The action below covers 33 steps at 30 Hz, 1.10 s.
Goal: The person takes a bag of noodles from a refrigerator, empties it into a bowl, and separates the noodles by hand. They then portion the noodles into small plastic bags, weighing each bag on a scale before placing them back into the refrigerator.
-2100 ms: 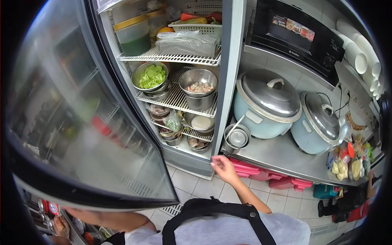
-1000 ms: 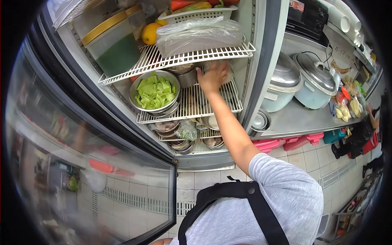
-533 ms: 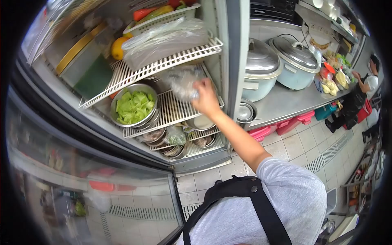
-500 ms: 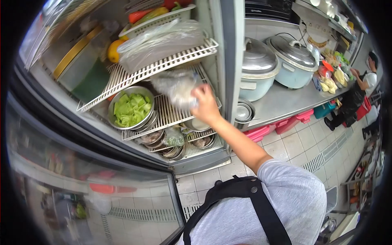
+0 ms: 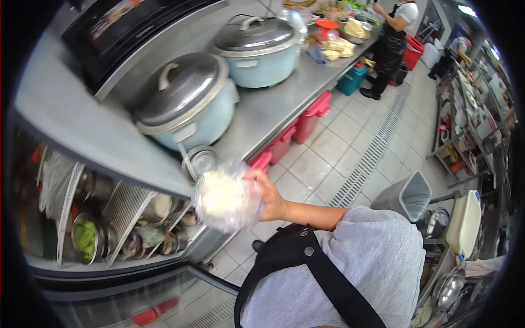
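Note:
My right hand is closed on a clear plastic bag of pale, whitish food. The bag is crumpled and rounded, and the exact food inside cannot be made out. It is held out in front of my chest, between the open fridge and the steel counter. On a fridge shelf stands a metal bowl of chopped green leaves, tilted in this view. My left hand is out of the picture.
Two large light-blue cookers with metal lids stand on the steel counter. Pink bins sit beneath it. A grey bin is to my right, near shelving. A co-worker stands farther along the counter.
My right hand has drawn the plastic bag out of the fridge and back towards me. My view has swung right, bringing more of the counter and floor into sight.

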Available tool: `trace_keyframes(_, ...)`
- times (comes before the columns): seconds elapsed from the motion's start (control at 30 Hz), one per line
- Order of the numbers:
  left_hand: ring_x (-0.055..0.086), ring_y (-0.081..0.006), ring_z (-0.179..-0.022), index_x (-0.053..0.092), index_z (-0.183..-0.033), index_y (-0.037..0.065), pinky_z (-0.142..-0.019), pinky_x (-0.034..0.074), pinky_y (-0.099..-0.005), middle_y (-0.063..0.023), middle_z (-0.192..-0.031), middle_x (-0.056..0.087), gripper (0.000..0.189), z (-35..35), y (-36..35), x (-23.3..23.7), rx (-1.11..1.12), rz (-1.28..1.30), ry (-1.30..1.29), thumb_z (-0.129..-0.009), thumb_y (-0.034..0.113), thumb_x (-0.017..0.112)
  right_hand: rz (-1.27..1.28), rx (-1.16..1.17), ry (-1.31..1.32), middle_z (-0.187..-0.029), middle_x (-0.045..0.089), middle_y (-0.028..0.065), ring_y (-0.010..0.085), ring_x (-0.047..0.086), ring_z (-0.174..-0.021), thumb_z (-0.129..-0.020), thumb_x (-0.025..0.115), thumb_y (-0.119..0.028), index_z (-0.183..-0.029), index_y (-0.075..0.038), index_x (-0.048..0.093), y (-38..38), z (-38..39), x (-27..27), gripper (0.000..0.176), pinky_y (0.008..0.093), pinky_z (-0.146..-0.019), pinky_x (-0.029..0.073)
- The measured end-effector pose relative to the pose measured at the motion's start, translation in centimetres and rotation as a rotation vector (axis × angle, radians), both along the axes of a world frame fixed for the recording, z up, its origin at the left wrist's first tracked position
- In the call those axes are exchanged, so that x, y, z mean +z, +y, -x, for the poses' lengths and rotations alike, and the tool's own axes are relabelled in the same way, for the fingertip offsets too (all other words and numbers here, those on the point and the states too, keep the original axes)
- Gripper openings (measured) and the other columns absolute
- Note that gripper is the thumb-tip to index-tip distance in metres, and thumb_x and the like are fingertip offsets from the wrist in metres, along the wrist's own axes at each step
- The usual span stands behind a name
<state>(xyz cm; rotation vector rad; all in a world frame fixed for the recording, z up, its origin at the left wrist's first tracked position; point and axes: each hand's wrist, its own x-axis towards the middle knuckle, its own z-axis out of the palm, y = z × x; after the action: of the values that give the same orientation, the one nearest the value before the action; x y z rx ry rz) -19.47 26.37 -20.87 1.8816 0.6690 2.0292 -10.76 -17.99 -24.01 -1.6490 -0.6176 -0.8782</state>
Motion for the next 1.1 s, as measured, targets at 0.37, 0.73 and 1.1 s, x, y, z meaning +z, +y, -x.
trace_keyframes(0.37,0.058,-0.0322,-0.091,0.052,-0.108,-0.007,-0.088,0.049,-0.0406,-0.0246,-0.1,0.058,0.042,-1.8,-19.5,6.0,-0.224,-0.282,-0.585,-0.096,0.03,0.035,-0.09,-0.497,0.092,-0.116,0.047,0.0129,0.027,0.051,-0.105,-0.063,0.08,-0.013,-0.12,-0.004,0.045,-25.3,-0.3,-2.1,0.067,0.036,-0.088,0.043)
trace_keyframes(0.73,0.054,-0.0166,-0.091,0.042,-0.129,0.003,-0.072,0.048,-0.0289,-0.0081,-0.115,0.049,0.072,-26.3,-68.3,0.2,-2.233,0.924,0.67,-0.087,0.062,0.042,0.484,-0.615,-0.122,-0.099,0.043,0.0145,0.0337,0.047,-0.091,-0.051,0.074,-0.007,-0.093,-0.01,0.052,-48.0,-11.7,-3.3,0.047,0.0388,-0.077,0.043)
trace_keyframes(1.1,0.042,0.0007,-0.059,0.059,-0.087,0.005,-0.05,0.031,-0.017,0.0064,-0.068,0.051,0.003,-42.0,-92.4,-12.1,-2.024,0.73,0.728,-0.087,0.008,0.061,0.537,-0.478,0.148,-0.11,0.048,0.0177,0.0361,0.047,-0.103,-0.069,0.068,-0.013,-0.096,-0.004,0.056,-62.9,-23.1,-6.7,0.031,0.041,-0.086,0.043)
